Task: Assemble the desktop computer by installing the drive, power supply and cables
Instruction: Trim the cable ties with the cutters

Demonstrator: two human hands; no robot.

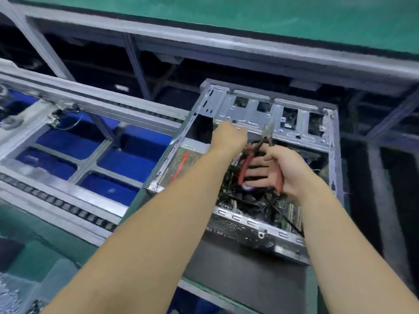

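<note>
My right hand (275, 171) is curled round a pair of red-handled cutters (254, 162), the handles lying across my palm and the metal tip pointing toward the far wall of the computer case (332, 168). My left hand (229, 135) reaches further in, to the left of the cutters, with its back to me; the fingers are hidden, so I cannot tell whether they pinch anything or hang loose.

The case lies open on the green bench (68, 243), its bare steel frame facing up. The power supply (183, 162) already sits in the left part of the case, label upward. The circuit board (238, 200) fills the near right part, with dark cables (285, 218) trailing over it toward the near rim.

I judge the cables soft and springy: they will bend readily but want to creep back, so I would take them by the bundle, not by a single wire, and never tug at a plug. The board is fragile; the cutter tip should stay clear of it. The case edges look thin and likely sharp, so I would steady it by the flat rim.
</note>
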